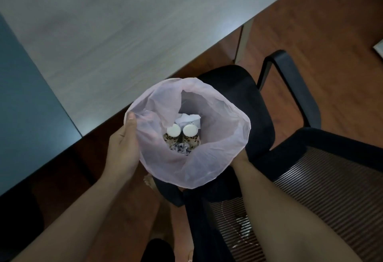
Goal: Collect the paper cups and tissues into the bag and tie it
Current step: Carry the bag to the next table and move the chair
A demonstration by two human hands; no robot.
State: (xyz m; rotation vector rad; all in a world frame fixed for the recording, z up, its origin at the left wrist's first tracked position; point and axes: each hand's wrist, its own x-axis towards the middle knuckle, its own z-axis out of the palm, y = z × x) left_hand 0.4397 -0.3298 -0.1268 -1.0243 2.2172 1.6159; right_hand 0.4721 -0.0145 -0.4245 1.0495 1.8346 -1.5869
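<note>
Two paper cups (173, 131) and tissues (187, 119) sit in the untied bag (217, 137); left hand (124, 147) grips it, right hand (241, 156) I cannot tell.

You work bare-armed: your left forearm (83, 210) and right forearm (279, 210) are uncovered from the wrist to the bottom edge of the view. Your left hand (124, 147) has a short, plainly trimmed thumbnail (131, 116). Of your right hand (241, 156) only the wrist end shows. Lower down are a bare foot (148, 181) (toes only) and a black garment (157, 249), too dark to name.
</note>
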